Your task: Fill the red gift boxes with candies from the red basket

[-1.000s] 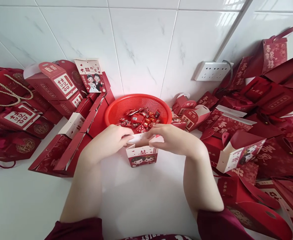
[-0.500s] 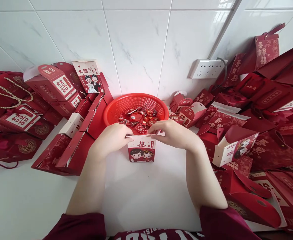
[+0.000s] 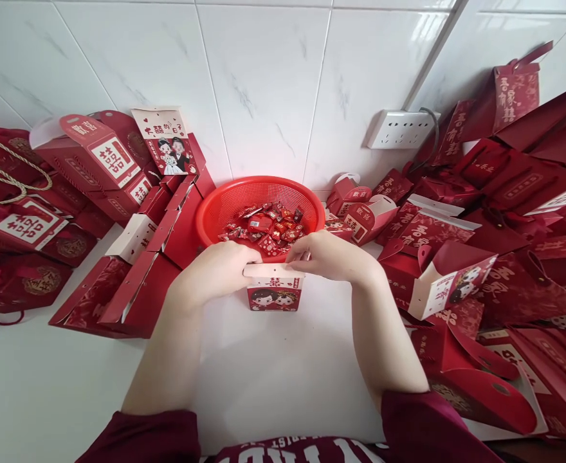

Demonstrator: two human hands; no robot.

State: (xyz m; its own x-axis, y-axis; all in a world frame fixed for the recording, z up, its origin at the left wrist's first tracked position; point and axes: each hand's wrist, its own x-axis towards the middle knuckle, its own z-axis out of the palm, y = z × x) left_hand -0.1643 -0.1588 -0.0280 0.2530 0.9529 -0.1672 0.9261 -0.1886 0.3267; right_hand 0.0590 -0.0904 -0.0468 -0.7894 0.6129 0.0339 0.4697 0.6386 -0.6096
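A small red and cream box (image 3: 274, 298) with two cartoon faces stands upright on the white table (image 3: 283, 373), in front of a red mesh basket (image 3: 258, 186). Its cream top flap is folded over toward me. My left hand (image 3: 235, 267) grips the left end of the box's top edge, with some fingertips hidden behind it. At the right end of that edge my right hand (image 3: 319, 256) pinches the top, thumb and fingers close together. Wrapped red sweets (image 3: 266, 225) lie in the basket just behind both hands.
Red boxes and bags (image 3: 114, 161) are crowded on the left, among them a tall open box (image 3: 136, 289). More red boxes (image 3: 456, 276) are piled on the right. A white power strip (image 3: 401, 130) is on the tiled wall (image 3: 268, 83).
The cream top flap of the box has tipped forward, covering part of its front print. Both hands stay at the top edge, and the view has shifted slightly.
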